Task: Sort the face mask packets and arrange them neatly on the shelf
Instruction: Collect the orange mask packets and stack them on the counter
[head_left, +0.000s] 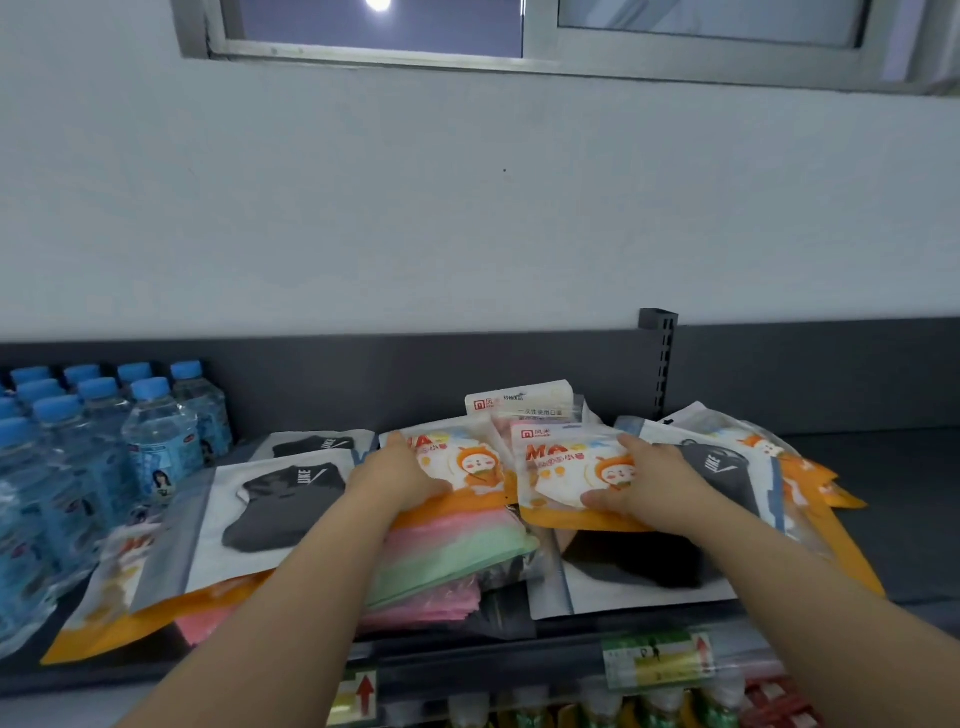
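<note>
Face mask packets lie jumbled on a dark grey shelf (857, 519). My left hand (397, 475) grips an orange cartoon packet (467, 462) at its left side, thumb on top. My right hand (652, 480) holds a second orange cartoon packet (566, 475) by its right edge. Under the first lies a stack of pink and green masks (447, 561). Two packets with black masks (283, 504) sit to the left, another black one (639, 569) under my right arm. More orange packets (800, 467) and a black-mask packet (727, 467) are piled at the right.
Water bottles with blue caps (93, 441) stand crowded at the shelf's left end. A white mask box (519, 402) rests against the back panel. A slotted upright (662, 358) divides the shelf. Price tags (657, 660) line the front edge, with goods on the shelf below.
</note>
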